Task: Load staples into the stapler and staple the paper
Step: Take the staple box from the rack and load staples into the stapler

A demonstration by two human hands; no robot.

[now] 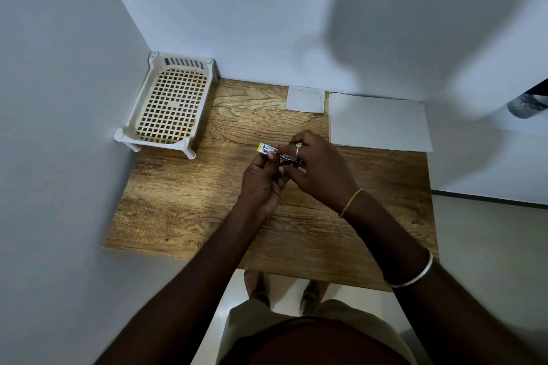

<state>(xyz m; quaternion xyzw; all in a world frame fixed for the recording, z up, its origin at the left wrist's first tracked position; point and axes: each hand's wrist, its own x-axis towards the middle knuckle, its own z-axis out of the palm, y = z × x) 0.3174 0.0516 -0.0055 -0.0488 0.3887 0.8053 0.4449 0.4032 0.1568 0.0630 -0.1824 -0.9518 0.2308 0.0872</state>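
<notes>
Above the middle of the wooden table [184, 210], both hands meet on a small stapler [268, 149] with a yellow tip and a silver and black body. My left hand [261, 184] grips it from below, thumb near the yellow end. My right hand [318, 169], wearing a ring, pinches the stapler's dark right part from above; most of that part is hidden under the fingers. I cannot make out any staples. A white sheet of paper [379, 121] lies flat at the table's back right.
A white plastic lattice basket [170, 104] on short legs stands in the back left corner. A small square white piece [305, 99] lies against the back wall. Grey walls close off the left and the back. My feet show below the table's near edge.
</notes>
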